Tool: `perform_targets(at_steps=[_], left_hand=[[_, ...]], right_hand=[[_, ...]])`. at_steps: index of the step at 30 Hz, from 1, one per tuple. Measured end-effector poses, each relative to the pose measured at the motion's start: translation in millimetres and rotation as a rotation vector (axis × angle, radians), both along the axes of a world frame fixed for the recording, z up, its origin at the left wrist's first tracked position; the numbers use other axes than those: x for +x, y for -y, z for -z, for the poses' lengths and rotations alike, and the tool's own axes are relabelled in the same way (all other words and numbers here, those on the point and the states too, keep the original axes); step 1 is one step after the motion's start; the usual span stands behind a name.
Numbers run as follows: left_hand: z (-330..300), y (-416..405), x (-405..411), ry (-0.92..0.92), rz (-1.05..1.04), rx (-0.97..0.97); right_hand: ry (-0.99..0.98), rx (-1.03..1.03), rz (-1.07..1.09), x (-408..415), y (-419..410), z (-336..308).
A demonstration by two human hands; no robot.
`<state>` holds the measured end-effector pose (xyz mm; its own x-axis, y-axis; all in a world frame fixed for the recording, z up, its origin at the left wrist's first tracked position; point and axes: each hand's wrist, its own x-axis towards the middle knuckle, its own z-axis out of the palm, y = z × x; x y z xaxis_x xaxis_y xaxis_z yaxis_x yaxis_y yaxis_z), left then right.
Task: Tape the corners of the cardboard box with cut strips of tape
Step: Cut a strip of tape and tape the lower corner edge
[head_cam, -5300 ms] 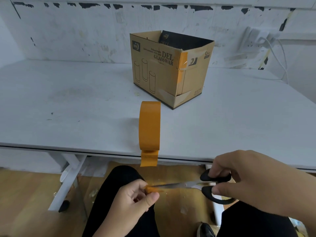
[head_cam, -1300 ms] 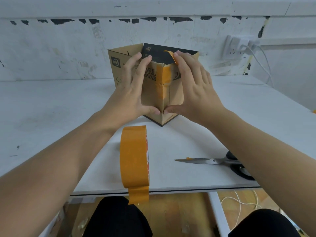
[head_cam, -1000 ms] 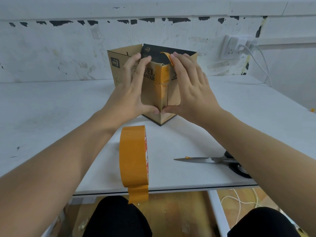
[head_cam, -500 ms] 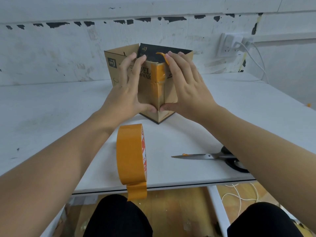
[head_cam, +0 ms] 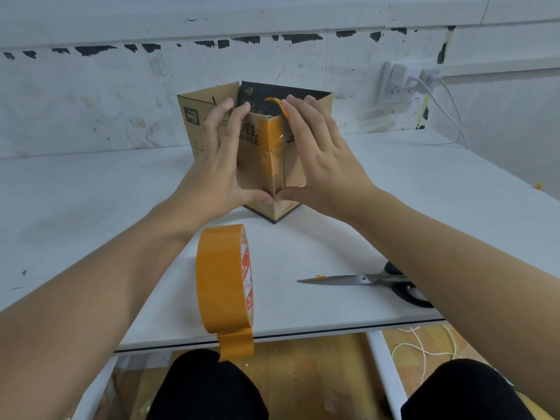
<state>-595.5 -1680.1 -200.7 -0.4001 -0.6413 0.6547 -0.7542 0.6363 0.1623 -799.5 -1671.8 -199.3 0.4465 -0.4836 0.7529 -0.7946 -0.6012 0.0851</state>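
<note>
On the worktop (head_cam: 394, 183), left hand (head_cam: 218, 165) and right hand (head_cam: 321, 159), fingers straight, press the orange tape strip (head_cam: 272, 144) flat against the cardboard box (head_cam: 200, 116) corner.

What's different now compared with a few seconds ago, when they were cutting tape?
The scissors were let go and lie on the table. The cut strip now runs down the box corner, both hands, left and right, pressing it. The tape roll stays put.
</note>
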Motion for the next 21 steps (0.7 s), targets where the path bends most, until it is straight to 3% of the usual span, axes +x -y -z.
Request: perform_targets(at_steps=[13,21], left_hand=[[4.3,0.8,0.0,-0.081,0.065,-0.029],[-1.4,-4.4,5.1,-0.056,0.022,-0.002]], right_hand=[[0.017,-0.016,-0.005,1.7,0.2,2.1],[0.068,0.153,-0.083,-1.1,-8.4,-7.4]])
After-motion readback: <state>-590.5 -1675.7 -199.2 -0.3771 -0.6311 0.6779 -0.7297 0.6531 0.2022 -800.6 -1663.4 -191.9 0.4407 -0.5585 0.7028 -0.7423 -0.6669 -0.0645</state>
